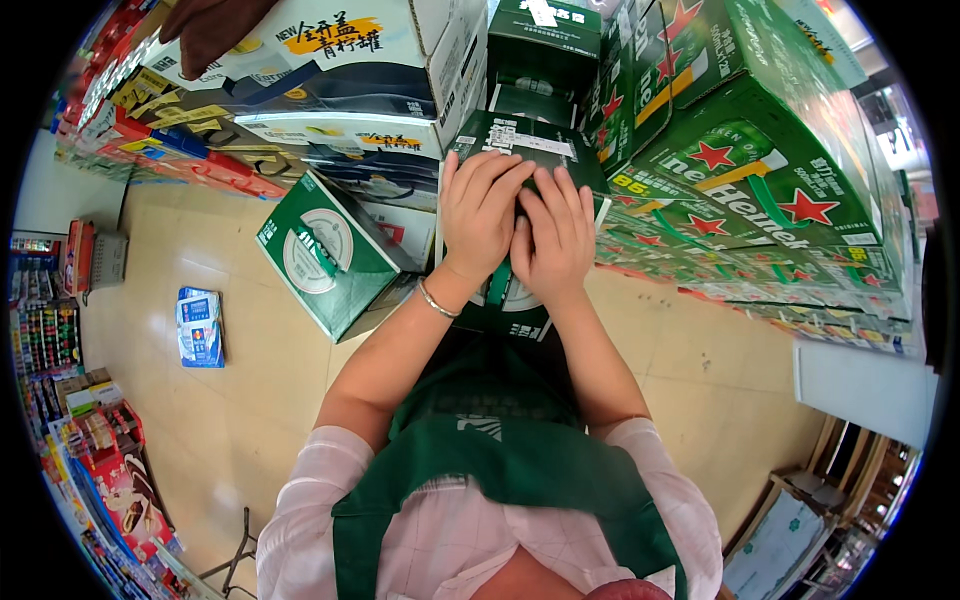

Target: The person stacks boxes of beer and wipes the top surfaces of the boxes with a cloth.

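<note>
Across the top of the view a wall of stacked cartons is seen — green beer cases with red stars [770,160] piled high on the right, white and blue cartons [340,90] stacked on the left. Below them the beige tiled floor [230,400] is spread wide, with shelves of packaged goods [60,400] bent along the left rim.

Front and centre, a dark green carton [530,150] is stood against the stack, a white label at its top, its lower end hidden behind the wrists. Beside it on the left, a green case with a round white emblem [325,255] is tilted on the floor, leaning toward the white cartons.

A green apron [500,450] over a pale checked shirt is worn by the person.

Both hands are pressed flat on the dark green carton's face — the left hand [482,205] and the right hand [552,240] laid side by side and touching, fingers straight, close together and pointed upward, nothing clamped. A thin silver bracelet [436,300] is worn on the left wrist.

Further left, a small blue pack [200,327] is lying flat on the floor, well apart.
</note>
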A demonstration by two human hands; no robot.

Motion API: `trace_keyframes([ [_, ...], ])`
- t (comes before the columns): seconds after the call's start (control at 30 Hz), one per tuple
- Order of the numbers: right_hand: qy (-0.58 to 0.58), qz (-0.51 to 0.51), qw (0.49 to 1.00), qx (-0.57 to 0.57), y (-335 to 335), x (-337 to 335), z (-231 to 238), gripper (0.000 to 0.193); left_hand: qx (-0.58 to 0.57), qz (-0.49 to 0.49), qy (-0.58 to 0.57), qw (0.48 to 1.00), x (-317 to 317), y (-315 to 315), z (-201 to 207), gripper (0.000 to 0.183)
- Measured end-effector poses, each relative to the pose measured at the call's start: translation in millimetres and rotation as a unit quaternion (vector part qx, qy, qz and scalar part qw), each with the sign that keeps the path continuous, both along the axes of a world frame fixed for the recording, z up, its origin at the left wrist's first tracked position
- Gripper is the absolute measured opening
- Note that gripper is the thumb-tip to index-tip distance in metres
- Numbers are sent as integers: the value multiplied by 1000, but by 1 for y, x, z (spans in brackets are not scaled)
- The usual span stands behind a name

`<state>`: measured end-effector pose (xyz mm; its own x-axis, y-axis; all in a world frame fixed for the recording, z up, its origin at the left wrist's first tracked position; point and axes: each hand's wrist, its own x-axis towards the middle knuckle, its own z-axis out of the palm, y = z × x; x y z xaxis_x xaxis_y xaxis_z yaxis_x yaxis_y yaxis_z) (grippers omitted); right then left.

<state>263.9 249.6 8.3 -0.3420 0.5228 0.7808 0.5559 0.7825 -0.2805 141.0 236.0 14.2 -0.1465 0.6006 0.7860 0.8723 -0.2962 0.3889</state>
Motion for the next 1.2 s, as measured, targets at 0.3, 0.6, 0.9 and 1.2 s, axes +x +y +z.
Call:
trace_keyframes([
  [0.3, -3, -7, 1000, -5, 35, -9, 16, 39, 27, -25, -24, 999, -2, 36, 8, 25],
  [0.6, -19, -33, 999, -7, 74, -20, 16, 39, 16, -9, -17, 1000, -7, 76, 9, 21],
  [0.9, -61, -135, 988, -49, 100, -28, 12, 37, 6, 82, -6, 997, -9, 104, 6, 20],
  [1.2, -84, -140, 984, -72, 120, -31, 7, 37, -44, 58, -17, 997, -17, 124, 1, 16],
])
